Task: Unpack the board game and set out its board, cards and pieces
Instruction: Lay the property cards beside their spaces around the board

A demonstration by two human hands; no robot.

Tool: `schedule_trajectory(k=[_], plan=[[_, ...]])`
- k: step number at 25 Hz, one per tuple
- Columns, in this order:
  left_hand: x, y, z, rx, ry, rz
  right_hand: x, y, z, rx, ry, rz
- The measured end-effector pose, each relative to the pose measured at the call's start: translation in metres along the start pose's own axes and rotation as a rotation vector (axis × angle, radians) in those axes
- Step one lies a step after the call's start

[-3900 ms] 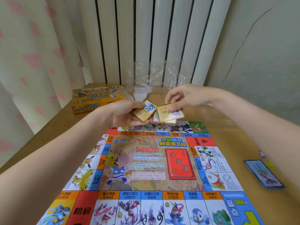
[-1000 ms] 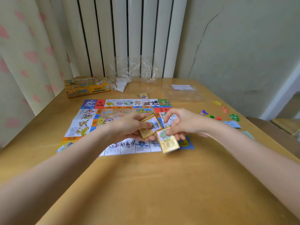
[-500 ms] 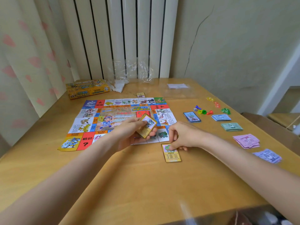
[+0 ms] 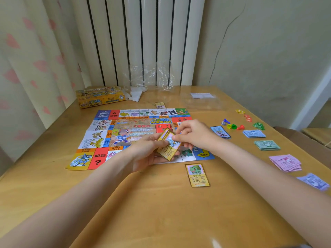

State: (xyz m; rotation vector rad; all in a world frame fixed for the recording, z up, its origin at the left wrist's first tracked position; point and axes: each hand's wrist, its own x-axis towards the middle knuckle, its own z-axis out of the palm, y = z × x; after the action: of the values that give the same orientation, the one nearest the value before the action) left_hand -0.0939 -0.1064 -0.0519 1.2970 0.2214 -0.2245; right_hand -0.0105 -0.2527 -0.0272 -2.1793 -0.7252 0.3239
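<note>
Left hand [image 4: 145,154] curled round a small stack of gold cards [image 4: 168,146], held just above the near edge of the board [image 4: 100,138]. Right hand [image 4: 195,135] pinching the top card of that stack with fingertips. One gold card [image 4: 197,175] flat on the table [image 4: 161,212], just beside the board's near edge. Little play pieces [image 4: 232,126] and piles of paper money [image 4: 266,145] off to the right. Game box [image 4: 100,97] at the far left corner.
</note>
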Motion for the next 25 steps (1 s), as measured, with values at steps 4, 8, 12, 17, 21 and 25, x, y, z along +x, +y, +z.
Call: schedule_trajectory(k=[4,8,12,17,21,25], plan=[[-0.003,0.001,-0.007,0.012,0.110,0.030,0.009,-0.006,0.005,0.077,-0.055,-0.027],[-0.007,0.004,-0.019,0.000,0.180,0.082,0.020,-0.014,0.014,0.178,-0.113,-0.022],[-0.016,0.012,-0.042,0.020,0.235,0.101,0.038,-0.026,0.031,0.167,-0.118,-0.057],[-0.044,0.024,-0.095,0.069,0.431,0.156,0.063,-0.057,0.068,0.231,-0.180,-0.045],[-0.080,0.024,-0.144,0.100,0.658,0.190,0.085,-0.084,0.122,0.126,-0.289,-0.082],[-0.107,0.016,-0.177,0.102,0.759,0.216,0.093,-0.115,0.173,0.110,-0.383,-0.107]])
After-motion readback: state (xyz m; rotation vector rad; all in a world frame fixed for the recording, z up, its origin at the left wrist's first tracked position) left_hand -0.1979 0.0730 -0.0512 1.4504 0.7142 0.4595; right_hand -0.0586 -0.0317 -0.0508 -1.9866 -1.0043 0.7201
